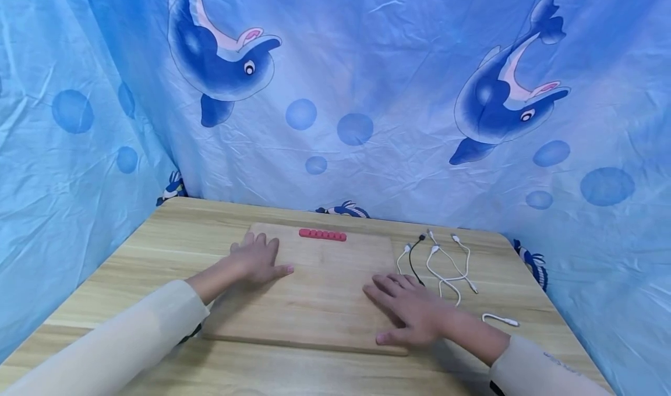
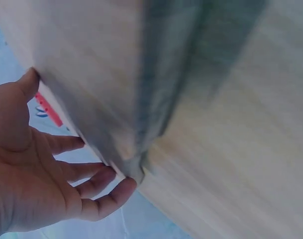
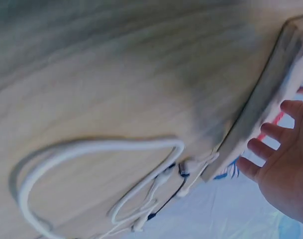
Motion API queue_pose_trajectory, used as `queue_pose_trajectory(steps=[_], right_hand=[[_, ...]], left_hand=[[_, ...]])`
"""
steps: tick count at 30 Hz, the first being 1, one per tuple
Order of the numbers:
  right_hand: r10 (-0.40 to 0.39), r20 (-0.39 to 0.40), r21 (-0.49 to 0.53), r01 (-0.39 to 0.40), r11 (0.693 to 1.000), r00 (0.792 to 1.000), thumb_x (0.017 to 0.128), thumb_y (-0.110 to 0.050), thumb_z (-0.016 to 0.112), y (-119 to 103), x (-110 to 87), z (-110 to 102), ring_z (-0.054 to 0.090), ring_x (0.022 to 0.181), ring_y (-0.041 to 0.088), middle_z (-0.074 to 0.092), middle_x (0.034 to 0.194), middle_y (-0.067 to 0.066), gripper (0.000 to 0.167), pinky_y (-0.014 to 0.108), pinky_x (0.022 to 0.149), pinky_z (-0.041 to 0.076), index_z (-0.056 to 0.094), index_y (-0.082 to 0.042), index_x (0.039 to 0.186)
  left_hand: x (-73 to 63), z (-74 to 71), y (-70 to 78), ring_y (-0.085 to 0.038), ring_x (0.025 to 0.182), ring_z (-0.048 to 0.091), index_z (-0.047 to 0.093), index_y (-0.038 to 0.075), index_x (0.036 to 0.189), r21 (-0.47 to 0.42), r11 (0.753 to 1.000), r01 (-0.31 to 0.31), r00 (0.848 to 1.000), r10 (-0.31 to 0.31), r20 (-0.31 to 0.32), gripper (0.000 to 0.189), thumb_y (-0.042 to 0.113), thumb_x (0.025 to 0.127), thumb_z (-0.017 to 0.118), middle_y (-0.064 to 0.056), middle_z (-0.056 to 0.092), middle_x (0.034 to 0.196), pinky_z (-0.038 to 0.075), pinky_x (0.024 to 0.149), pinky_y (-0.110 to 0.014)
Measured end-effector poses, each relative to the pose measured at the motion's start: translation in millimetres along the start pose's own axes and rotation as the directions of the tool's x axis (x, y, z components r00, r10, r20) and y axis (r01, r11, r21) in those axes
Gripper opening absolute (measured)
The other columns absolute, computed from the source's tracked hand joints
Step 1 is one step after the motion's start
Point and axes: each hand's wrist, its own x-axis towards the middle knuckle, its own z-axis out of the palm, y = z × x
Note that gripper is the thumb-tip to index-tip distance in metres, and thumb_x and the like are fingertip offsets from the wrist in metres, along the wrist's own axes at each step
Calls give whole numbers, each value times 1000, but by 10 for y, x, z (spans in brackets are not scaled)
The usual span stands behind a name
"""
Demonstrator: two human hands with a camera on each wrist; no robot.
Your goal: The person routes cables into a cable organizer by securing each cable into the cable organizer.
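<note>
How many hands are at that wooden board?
2. In the head view, the left hand is at the left side of the wooden board, and the right hand is over its right side. Neither is hidden there.

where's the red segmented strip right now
In the head view, the red segmented strip lies on the wooden board near its far edge, closer to the left hand than the right hand.

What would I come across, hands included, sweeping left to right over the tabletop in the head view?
Left hand → red strip → right hand → rightmost white cable plug.
</note>
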Motion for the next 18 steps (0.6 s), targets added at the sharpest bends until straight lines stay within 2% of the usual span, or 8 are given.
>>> queue_pose_trajectory(steps=[3,9,13,18], right_hand=[[-24,-42,-19,24,1000,999,97,-73,44,74,-20,-48,34,146,42,35,162,16,88,65,113,30,29,-16,162],[2,-94,-67,-8,998,996,99,-63,53,221,-38,-117,42,141,42,43,156,19,81,65,112,34,35,-13,160],[16,-121,-72,-25,997,993,98,-59,58,331,-61,-156,44,139,42,45,154,20,79,64,112,34,38,-11,158],[66,-146,-22,-70,997,987,98,-55,61,445,-113,-214,45,137,45,47,153,20,77,67,108,36,39,-11,157]], left_hand=[[2,-56,37,-53,135,36,52,-3,141,21,1000,-4,1000,4,-3,84,66,94,58,-31,50,140,35,101,-73],[20,-124,122,-47,128,44,59,-1,134,23,1000,0,1000,0,-18,67,55,98,60,-26,56,135,35,106,-67],[52,-128,213,-45,125,45,58,1,137,-10,1000,-27,1000,27,-17,64,52,98,60,-25,56,135,35,106,-66],[123,-94,347,-42,125,44,55,2,143,-47,997,-54,999,54,-5,64,49,99,61,-24,54,139,37,105,-63]])
